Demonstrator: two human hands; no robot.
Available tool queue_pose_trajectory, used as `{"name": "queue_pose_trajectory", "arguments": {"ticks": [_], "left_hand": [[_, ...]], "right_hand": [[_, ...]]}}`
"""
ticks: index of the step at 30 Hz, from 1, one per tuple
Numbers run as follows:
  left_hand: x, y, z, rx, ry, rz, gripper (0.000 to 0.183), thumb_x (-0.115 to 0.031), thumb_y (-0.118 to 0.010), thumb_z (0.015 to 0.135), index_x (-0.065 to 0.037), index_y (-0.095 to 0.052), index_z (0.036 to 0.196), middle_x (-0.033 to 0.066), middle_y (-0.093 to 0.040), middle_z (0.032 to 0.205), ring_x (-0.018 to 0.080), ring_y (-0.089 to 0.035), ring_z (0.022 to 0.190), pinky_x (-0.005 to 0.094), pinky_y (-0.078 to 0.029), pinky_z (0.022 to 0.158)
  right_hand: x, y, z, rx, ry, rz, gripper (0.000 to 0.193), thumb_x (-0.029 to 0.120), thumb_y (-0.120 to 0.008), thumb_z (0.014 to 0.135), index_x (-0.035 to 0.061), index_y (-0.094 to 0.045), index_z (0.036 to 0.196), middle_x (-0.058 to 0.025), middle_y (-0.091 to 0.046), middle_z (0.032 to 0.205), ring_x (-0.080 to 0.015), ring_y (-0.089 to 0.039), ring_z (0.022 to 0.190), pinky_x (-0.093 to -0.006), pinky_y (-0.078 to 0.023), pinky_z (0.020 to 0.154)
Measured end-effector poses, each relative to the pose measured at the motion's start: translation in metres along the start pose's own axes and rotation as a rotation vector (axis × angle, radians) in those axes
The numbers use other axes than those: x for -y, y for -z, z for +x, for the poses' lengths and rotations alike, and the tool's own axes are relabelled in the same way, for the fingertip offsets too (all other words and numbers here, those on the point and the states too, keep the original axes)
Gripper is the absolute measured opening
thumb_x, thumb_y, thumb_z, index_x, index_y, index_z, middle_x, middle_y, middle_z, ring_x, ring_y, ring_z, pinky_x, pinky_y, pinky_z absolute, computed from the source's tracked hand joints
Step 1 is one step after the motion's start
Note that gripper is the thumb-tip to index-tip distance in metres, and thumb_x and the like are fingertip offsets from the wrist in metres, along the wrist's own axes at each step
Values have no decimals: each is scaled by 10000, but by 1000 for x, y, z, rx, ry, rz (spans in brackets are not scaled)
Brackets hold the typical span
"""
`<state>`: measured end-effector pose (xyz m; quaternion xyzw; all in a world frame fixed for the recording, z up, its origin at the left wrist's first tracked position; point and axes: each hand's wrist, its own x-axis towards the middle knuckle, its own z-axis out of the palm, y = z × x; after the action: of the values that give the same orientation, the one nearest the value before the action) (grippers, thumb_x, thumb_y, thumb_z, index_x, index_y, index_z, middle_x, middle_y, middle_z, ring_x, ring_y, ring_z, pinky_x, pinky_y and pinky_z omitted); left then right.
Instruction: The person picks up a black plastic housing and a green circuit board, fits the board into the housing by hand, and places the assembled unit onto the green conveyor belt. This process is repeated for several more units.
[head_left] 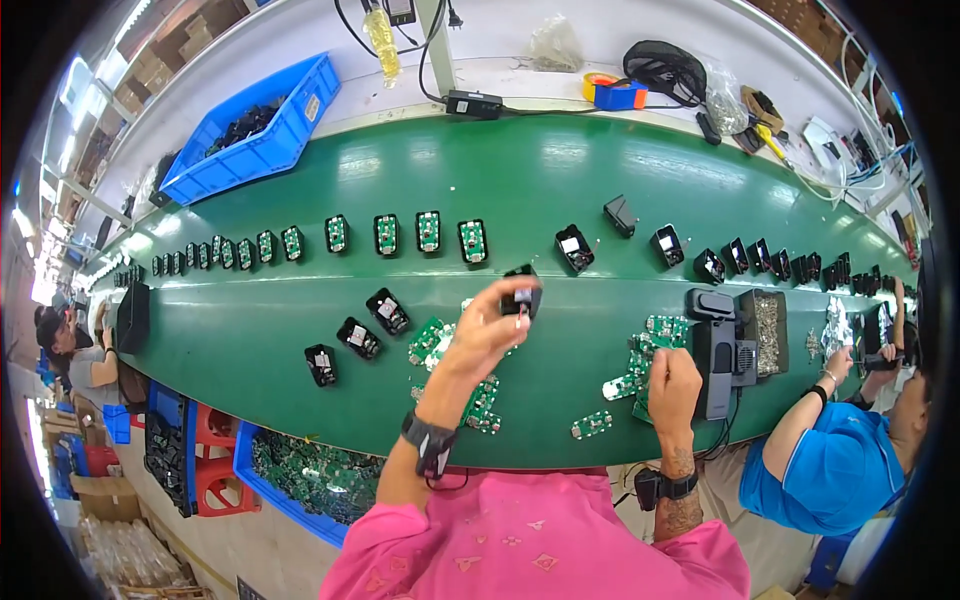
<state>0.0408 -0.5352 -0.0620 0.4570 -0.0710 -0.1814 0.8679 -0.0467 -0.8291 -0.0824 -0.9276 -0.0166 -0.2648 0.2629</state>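
My left hand (487, 330) is raised over the middle of the bench, its fingers closed around a small black plastic case (524, 299). My right hand (675, 388) is curled at a pile of green circuit boards (667, 328); its fingertips are hidden, so any object in them cannot be made out. Under my left forearm lies a second group of circuit boards (483, 405), partly covered by it. One loose circuit board (591, 425) rests between the two groups. To the left, three black cases, one of them this case (358, 338), lie with their insides facing up.
Cases fitted with green boards (472, 241) form a row at far left; more black cases (575, 248) continue rightward. A dark electric device (713, 365) and a parts box (768, 335) stand right of my hand. Blue bins (250, 130) and co-workers (830, 450) flank the bench.
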Motion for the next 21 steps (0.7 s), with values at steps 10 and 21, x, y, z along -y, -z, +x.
{"name": "queue_pose_trajectory", "arguments": {"ticks": [10, 21], "left_hand": [[25, -22, -47, -90, -37, 44, 242, -71, -712, 845, 16, -689, 1070, 36, -528, 1135, 83, -521, 756, 227, -421, 609], [27, -35, -54, -273, -82, 196, 129, -66, -686, 887, 1, -711, 995, 88, -520, 1206, 109, -590, 940, 211, -499, 587]], "right_hand": [[90, -7, 16, 451, -639, 1306, 129, 71, -540, 996, -41, -581, 1046, -65, -660, 775, -103, -638, 615, -236, -541, 553], [109, -12, 14, 513, -441, 1257, 116, 70, -535, 1002, -13, -531, 1082, -82, -673, 848, -122, -657, 705, -250, -550, 609]]}}
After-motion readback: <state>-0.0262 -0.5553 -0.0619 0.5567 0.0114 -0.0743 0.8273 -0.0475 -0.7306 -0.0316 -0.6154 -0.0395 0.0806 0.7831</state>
